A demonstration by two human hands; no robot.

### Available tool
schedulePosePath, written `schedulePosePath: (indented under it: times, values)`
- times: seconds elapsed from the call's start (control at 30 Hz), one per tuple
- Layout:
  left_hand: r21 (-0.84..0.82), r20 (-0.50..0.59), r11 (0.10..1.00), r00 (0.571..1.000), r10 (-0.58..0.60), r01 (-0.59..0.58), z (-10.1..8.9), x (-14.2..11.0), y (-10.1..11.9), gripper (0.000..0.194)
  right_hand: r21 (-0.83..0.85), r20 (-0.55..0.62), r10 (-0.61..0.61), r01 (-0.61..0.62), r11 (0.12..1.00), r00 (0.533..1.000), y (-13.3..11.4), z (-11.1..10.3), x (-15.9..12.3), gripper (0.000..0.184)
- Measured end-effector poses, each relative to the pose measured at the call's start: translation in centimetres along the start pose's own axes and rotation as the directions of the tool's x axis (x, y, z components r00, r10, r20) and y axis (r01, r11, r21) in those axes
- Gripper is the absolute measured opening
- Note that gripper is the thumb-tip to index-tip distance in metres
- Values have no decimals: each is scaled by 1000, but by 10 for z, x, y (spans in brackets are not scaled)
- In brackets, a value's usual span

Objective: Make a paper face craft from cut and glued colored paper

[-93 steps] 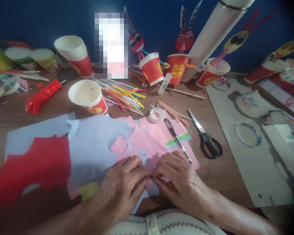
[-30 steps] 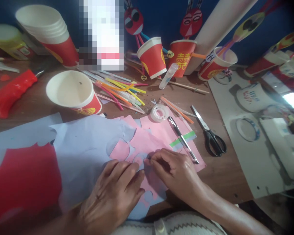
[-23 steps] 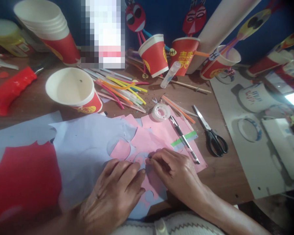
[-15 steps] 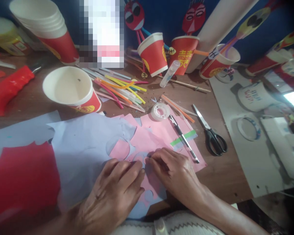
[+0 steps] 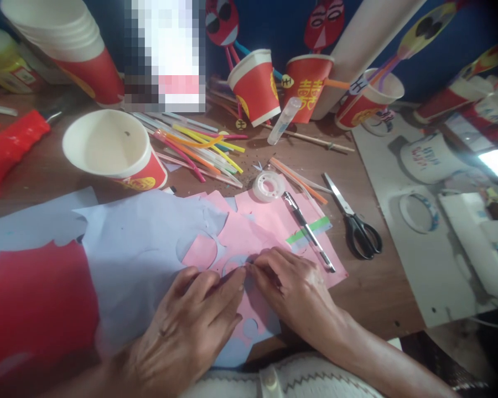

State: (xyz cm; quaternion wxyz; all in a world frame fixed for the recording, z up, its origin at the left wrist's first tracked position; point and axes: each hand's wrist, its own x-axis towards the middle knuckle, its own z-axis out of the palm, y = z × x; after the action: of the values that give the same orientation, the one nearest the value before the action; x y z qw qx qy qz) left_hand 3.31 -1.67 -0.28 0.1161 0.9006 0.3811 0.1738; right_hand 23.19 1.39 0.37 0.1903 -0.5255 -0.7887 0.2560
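My left hand rests over the pink paper, fingers closed and bent, its tips meeting those of my right hand. My right hand is closed in a pinch at the same spot. Whatever sits between the fingertips is too small and covered to make out. Beneath the hands, the pink paper has round cut-outs and lies over pale blue sheets. A black and clear pen lies beside my right hand, near a green strip and a tape roll.
Black-handled scissors lie at the right. A paper cup, loose straws and a glue tube stand or lie behind. Red paper is at the left. Red cups with straw figures line the back.
The fingertips of both hands have come together over the pink paper, with the left index finger straighter. The view has shifted slightly; other things stay in place.
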Motion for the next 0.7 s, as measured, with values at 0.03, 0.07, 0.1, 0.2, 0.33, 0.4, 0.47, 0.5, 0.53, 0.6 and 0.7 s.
schedulePosePath:
  times: [0.03,0.07,0.1,0.2,0.33,0.4,0.47,0.5,0.53,0.6,0.7]
  values:
    - [-1,3,1000,1000,0,0,0,0,0,22,-5,2,1,-1,1000,1000,0,0,0,16]
    - [-3,9,1000,1000,0,0,0,1,0,21,-12,2,0,0,1000,1000,0,1,0,17]
    - [-4,8,1000,1000,-2,2,1,1,0,21,-19,0,-2,2,1000,1000,0,1,0,17]
    - [-5,11,1000,1000,-5,6,1,1,1,23,-42,-7,-5,4,999,1000,0,2,-1,17]
    - [11,10,1000,1000,6,-7,-1,1,0,21,-13,-11,5,-5,1000,1000,0,-2,-4,11]
    - [15,14,1000,1000,16,-16,-1,1,0,22,6,-18,18,-18,1000,1000,1,-7,-7,9]
    - [5,9,1000,1000,10,-11,0,1,0,24,-14,-37,21,-21,1000,999,2,-13,-11,11]
    - [-4,0,1000,1000,3,-3,0,1,0,24,-31,-49,13,-14,999,999,2,-16,-13,13]
    - [-14,-7,1000,1000,0,0,1,2,-1,25,-46,-53,-7,4,999,999,3,-18,-15,14]
    - [-26,-10,1000,1000,4,-4,2,2,-1,25,-59,-47,-70,67,996,996,3,-21,-20,16]
    - [-11,-12,1000,1000,14,-14,3,2,-1,26,-93,-8,-174,172,981,985,3,-20,-25,20]
